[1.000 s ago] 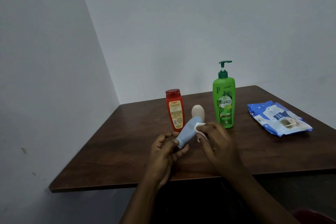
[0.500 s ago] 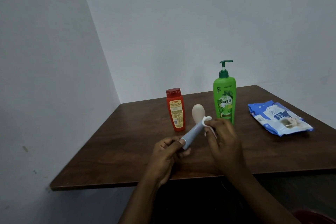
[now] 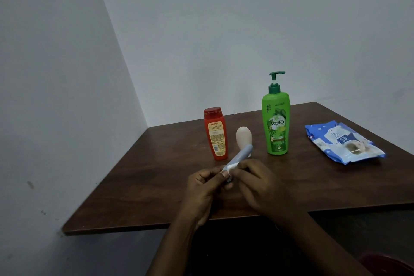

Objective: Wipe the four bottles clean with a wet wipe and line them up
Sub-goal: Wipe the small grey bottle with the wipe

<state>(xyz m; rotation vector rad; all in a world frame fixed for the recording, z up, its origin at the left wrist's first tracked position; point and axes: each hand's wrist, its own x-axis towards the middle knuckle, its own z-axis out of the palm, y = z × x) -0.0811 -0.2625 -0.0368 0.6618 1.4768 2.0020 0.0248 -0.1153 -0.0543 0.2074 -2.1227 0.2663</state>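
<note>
The fingers (image 3: pixel 218 173) of the left hand (image 3: pixel 205 190) are curled together and pinch the near end of a pale blue tube (image 3: pixel 241 155), with the thumb laid along its top. The fingers (image 3: pixel 245 167) of the right hand (image 3: pixel 257 188) are bent and closed on a white wet wipe (image 3: pixel 231 165), pressing it round the tube just beside the left thumb. Only a small strip of the wipe shows between the two hands. The tube is held off the table (image 3: pixel 134 186), tilted, with its free end pointing toward 1 o'clock and rising in front of a small beige bottle (image 3: pixel 243 135).

Reckoned from the hands, a red bottle (image 3: pixel 215 134) stands upright at 11 o'clock, its yellow label turned to the person. The beige bottle stands at 12 o'clock, just right of the red one and apart from it; its foot is hidden behind the tube. A tall green pump bottle (image 3: pixel 276 123) stands upright at 1 o'clock, its spout turned to the right. The three stand in a loose row across the far part of the dark brown table.

A blue pack of wipes (image 3: pixel 343 141) lies flat at 2 o'clock, well apart from the green bottle, near the right edge. Pale walls (image 3: pixel 224 29) meet in a corner at 11 o'clock behind the table.
</note>
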